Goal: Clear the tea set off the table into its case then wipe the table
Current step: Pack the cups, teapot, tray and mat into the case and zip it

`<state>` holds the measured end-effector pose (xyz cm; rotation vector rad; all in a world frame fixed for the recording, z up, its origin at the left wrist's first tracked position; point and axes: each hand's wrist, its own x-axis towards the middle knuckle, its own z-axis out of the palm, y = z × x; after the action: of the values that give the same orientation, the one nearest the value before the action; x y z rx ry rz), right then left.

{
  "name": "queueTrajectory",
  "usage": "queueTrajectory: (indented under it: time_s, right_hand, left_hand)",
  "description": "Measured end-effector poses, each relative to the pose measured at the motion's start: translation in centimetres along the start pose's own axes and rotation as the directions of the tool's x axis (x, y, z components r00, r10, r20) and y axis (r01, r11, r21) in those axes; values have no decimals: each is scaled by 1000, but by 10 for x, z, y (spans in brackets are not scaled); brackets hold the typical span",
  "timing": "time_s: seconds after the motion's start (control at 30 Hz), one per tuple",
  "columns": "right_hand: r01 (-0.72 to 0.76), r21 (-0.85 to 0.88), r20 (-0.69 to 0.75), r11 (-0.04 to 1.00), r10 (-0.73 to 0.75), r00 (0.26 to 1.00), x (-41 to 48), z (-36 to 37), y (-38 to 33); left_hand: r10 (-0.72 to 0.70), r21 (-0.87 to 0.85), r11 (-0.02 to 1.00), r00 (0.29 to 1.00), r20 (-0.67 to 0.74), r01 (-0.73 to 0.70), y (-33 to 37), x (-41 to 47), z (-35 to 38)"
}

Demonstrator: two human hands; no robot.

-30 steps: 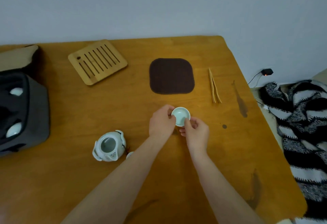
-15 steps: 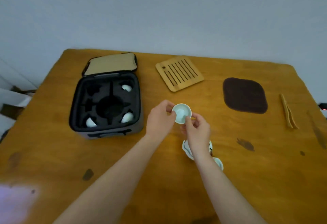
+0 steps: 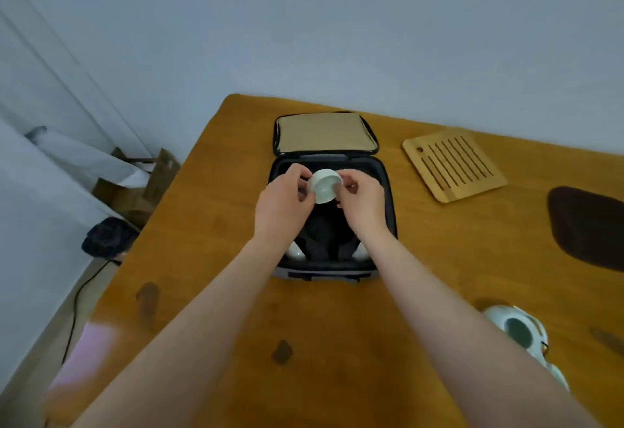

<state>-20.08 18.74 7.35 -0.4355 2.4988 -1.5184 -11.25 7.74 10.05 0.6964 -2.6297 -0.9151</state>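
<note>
A single head-worn camera looks steeply down, close over the table [image 3: 209,258].

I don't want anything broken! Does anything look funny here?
Nothing looks broken. Dark blotches mark the table; stain or spill, I cannot tell. The teapot stands open, its lid off. The left hand and right hand hold the cup tilted over the case.

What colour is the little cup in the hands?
The cup is white, seen in the head view.

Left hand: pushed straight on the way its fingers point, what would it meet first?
The white cup the left hand pinches, then the right hand on its far side; the open case lies below, depth unclear.
</note>
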Motion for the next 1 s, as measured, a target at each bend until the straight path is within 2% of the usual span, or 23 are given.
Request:
queueTrajectory:
  time_s: [0.13, 0.23, 0.33, 0.53, 0.63, 0.73, 0.83, 1.0]
  right_hand:
    - [67, -85, -6, 994, -68, 998, 25, 29, -15]
    - [127, -160, -8, 979, -130, 991, 39, 46, -20]
    - [135, -136, -1, 981, -137, 991, 47, 58, -15]
    - [140, -108, 30, 984, -138, 990, 45, 65, -3]
    - [212, -194, 41, 958, -208, 977, 40, 64, 1]
    - [262, -324, 102, 909, -242, 965, 36, 62, 8]
    - [217, -287, 115, 933, -191, 975, 32, 58, 13]
    - [224, -224, 77, 948, -212, 974, 28, 62, 15]
  left_hand:
    - [-4, 112, 994, 999, -41, 9, -25, 17, 0]
    - [-36, 126, 991, 996, -84, 47, -35, 25, 6]
    - [-44, 129, 990, 994, -103, 57, -43, 33, 11]
    - [-37, 269, 961, 993, -113, 66, -48, 35, 21]
    - [-4, 274, 961, 993, -116, 36, -49, 33, 24]
    - [113, 236, 969, 983, -147, -76, -52, 29, 26]
    - [171, 226, 965, 972, -161, -133, -56, 28, 31]
    - [187, 205, 967, 965, -185, -148, -59, 27, 32]
